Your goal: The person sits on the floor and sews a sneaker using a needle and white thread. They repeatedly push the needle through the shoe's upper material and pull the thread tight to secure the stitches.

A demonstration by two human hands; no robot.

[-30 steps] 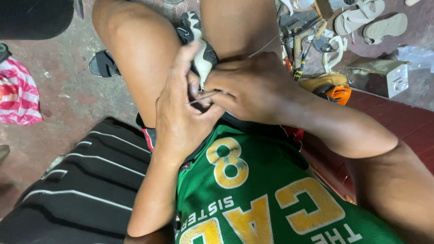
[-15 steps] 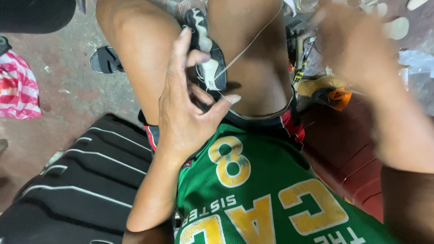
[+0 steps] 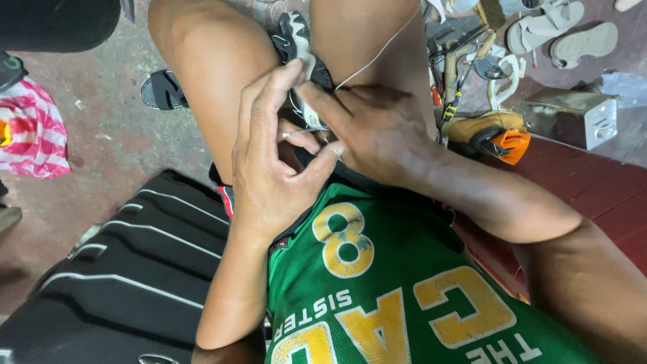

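Both hands meet over a black-and-white shoe (image 3: 296, 42) wedged between the person's bare knees. The fingers of the left hand (image 3: 269, 168) are curled, thumb and index pressing the near end of the shoe, with what looks like a thin needle (image 3: 296, 133) pinched at the fingertips — too small to be sure. The right hand (image 3: 377, 128) lies just beside it, index finger extended onto the shoe's white edge, the other fingers folded in; whether they pinch the thread cannot be told.

The shoe lies directly ahead of the fingertips, its long axis running away from the body toward the top edge of the view, toe end farthest. Both hands touch it; the left covers more of it. One white thread (image 3: 377, 50) rises taut from the fingers, slanting up and right across the right thigh.

Counted: one shoe in hand, one thread, two hands. On the floor — one black sandal (image 3: 162, 91) left of the left knee, two pale sandals (image 3: 559, 34) near the top right corner, one tan boot with an orange sole (image 3: 492, 131) at right, one scatter of hand tools (image 3: 458, 61) beside it.
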